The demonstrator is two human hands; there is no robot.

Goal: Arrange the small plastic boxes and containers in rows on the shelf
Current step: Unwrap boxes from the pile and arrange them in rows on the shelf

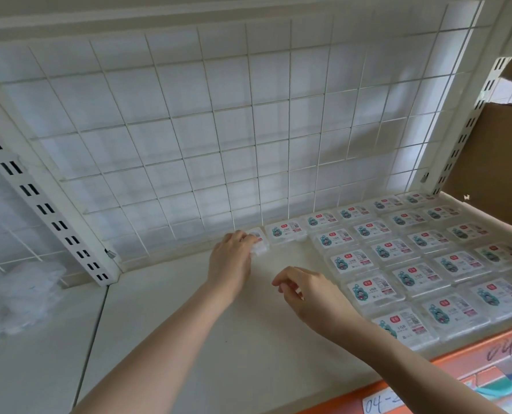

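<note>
Shelf [189, 339], white, with a wire grid back [219, 130]. The right half is filled with small clear plastic boxes [413, 264], each with a printed label, lying flat in rows that run from the far wall to the near edge. The left half is bare.

Far row: it runs leftward along the grid. Its leftmost box [260, 242] sits at the foot of the grid, just beside the next box [284, 231], with a slim gap between them.

Left hand [232, 258]: reached to the far wall, fingers curled onto the leftmost box and its grip closed on the box's left end. The box looks set down or nearly so; I cannot tell whether it lies fully flat.

Right hand [302, 289]: hovers mid-shelf, near the boxes but apart from them. Fingers loosely curled; something pale shows at the fingertips, too small to say if a thing is pinched there. Its grip cannot be told.

Step in hand, as I judge it: placing one more box at the left end of the far row.

Next move likely calls for nudging this box right until it meets its neighbour and squares with the grid, then letting go. After that, a new box starts the next place, working nearward. Care needed not to shove the settled rows out of line.

Off to the left, a crumpled clear bag [18, 297] lies on the next shelf section.
</note>
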